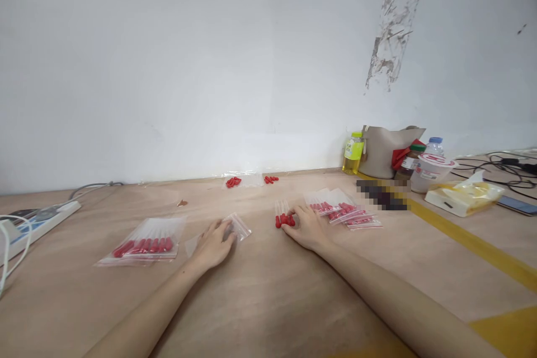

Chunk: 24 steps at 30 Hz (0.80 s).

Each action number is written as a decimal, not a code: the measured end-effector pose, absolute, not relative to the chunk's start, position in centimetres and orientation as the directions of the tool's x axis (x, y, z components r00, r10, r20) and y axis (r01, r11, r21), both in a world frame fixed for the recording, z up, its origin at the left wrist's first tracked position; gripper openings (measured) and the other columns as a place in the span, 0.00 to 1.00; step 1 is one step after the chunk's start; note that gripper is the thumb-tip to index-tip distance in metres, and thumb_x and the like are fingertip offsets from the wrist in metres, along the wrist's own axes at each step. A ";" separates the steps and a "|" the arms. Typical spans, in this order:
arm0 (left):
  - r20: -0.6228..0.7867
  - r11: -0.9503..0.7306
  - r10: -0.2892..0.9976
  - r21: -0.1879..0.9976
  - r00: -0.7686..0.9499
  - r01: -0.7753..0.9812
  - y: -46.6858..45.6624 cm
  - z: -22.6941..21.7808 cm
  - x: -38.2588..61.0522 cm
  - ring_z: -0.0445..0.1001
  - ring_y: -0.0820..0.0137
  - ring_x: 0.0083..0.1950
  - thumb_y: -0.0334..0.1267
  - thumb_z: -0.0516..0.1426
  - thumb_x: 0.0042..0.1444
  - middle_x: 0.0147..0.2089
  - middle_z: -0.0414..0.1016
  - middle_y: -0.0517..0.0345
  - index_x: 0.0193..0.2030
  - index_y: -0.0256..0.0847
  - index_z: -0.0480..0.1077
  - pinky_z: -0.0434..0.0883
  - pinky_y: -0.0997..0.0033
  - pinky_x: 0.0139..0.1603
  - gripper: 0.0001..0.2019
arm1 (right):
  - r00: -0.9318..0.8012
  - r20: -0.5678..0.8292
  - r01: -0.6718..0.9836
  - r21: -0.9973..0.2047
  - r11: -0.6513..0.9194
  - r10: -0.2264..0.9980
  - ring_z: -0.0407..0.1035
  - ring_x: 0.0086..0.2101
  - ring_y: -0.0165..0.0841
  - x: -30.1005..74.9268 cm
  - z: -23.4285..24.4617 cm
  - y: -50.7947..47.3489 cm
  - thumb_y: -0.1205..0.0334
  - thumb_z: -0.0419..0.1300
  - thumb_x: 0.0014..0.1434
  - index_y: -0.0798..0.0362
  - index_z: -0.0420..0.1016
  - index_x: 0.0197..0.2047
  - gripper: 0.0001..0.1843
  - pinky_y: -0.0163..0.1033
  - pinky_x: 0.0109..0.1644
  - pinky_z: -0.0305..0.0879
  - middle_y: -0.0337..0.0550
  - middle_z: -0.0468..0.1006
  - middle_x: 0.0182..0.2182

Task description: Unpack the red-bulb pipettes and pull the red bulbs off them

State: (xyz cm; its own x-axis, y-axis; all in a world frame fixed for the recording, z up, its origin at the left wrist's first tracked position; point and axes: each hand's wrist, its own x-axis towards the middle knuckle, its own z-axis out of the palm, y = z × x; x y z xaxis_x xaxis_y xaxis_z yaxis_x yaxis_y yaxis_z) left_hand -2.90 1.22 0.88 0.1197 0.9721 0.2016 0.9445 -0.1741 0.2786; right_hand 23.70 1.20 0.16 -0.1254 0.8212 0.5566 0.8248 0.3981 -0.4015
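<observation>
My left hand (213, 244) lies low over the table, its fingers and thumb closed on a small clear zip bag (240, 227) that sticks out past the fingertips. My right hand (308, 226) has thumb and fingers around a short row of droppers with red rubber bulbs (278, 222); their clear tubes point toward the wall. Just right of that hand lie overlapping zip bags of red-bulbed droppers (346, 212). Left of my left hand is another stack of filled zip bags (145, 243). Farther back are two small heaps of loose red bulbs, one on the left (233, 182) and one on the right (271, 179).
A white power strip (46, 227) with cables is at the left edge. Along the right stand a yellow-green bottle (353, 154), a grey bag (380, 151), a lidded cup (432, 173) and a tissue pack (461, 198). Yellow tape (470, 240) crosses the table; a wall closes the back.
</observation>
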 end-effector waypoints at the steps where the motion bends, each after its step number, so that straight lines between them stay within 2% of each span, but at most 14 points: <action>1: 0.222 -0.175 0.969 0.285 0.113 0.943 1.3 1.1 -3.2 0.60 0.59 0.59 0.46 0.47 0.55 0.59 0.61 0.47 0.55 0.40 0.62 0.58 0.57 0.56 0.22 | -0.137 0.554 0.815 -0.407 0.412 0.821 0.63 0.40 0.35 23.8 0.0 1.3 0.59 0.59 0.47 0.51 0.68 0.36 0.11 0.41 0.44 0.52 0.40 0.71 0.35; 7: 0.261 -0.083 0.965 0.353 -0.013 0.932 2.8 1.8 -5.5 0.67 0.59 0.52 0.51 0.50 0.51 0.51 0.69 0.49 0.48 0.40 0.67 0.63 0.61 0.51 0.22 | -0.255 0.568 0.714 -0.435 0.549 0.782 0.63 0.39 0.32 24.1 -0.7 1.8 0.67 0.57 0.47 0.53 0.69 0.41 0.14 0.38 0.43 0.58 0.43 0.68 0.39; 12: 0.166 -0.072 0.986 0.485 -0.011 0.871 4.5 1.4 -7.8 0.73 0.65 0.41 0.48 0.55 0.46 0.41 0.74 0.52 0.45 0.38 0.68 0.67 0.71 0.38 0.21 | -0.268 0.576 0.670 -0.464 0.579 0.772 0.64 0.40 0.31 24.3 -1.2 2.2 0.75 0.53 0.46 0.53 0.68 0.42 0.19 0.37 0.45 0.61 0.44 0.67 0.41; 15: 0.112 -0.048 0.994 0.468 -0.006 0.882 4.8 1.4 -8.0 0.73 0.67 0.33 0.47 0.57 0.43 0.33 0.74 0.57 0.41 0.39 0.69 0.66 0.73 0.30 0.19 | -0.263 0.566 0.658 -0.487 0.574 0.781 0.64 0.41 0.31 24.4 -1.5 2.4 0.77 0.51 0.45 0.52 0.69 0.42 0.20 0.37 0.45 0.62 0.44 0.67 0.41; 18: 0.060 -0.009 0.998 0.417 -0.018 0.909 4.9 1.7 -7.5 0.72 0.67 0.29 0.46 0.56 0.44 0.26 0.73 0.60 0.31 0.40 0.69 0.62 0.74 0.26 0.12 | -0.272 0.578 0.656 -0.473 0.588 0.769 0.64 0.42 0.32 24.4 -1.6 2.5 0.77 0.50 0.46 0.52 0.69 0.42 0.20 0.38 0.47 0.61 0.44 0.66 0.41; 21: 0.102 0.019 0.993 0.376 -0.061 0.927 5.6 2.2 -7.4 0.72 0.66 0.32 0.43 0.55 0.46 0.27 0.72 0.59 0.27 0.40 0.66 0.62 0.74 0.28 0.08 | -0.280 0.572 0.668 -0.460 0.585 0.771 0.64 0.43 0.32 24.4 -1.6 2.3 0.78 0.50 0.46 0.52 0.68 0.43 0.22 0.38 0.48 0.61 0.45 0.66 0.42; 24: 0.171 0.079 0.974 0.355 -0.148 0.932 7.1 2.9 -8.3 0.73 0.64 0.35 0.41 0.53 0.47 0.32 0.73 0.55 0.32 0.39 0.66 0.64 0.72 0.32 0.08 | -0.277 0.556 0.683 -0.460 0.568 0.783 0.64 0.43 0.32 24.3 -1.4 2.0 0.78 0.49 0.46 0.52 0.68 0.44 0.22 0.38 0.48 0.61 0.45 0.67 0.43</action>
State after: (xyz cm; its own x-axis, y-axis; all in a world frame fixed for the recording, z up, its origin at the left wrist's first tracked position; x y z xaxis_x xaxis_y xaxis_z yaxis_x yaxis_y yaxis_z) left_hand -8.33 7.08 2.89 -0.1477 0.9741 0.1712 0.9317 0.0790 0.3546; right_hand 24.29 2.00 -1.38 -0.2773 0.7834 0.5562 0.6825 0.5680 -0.4599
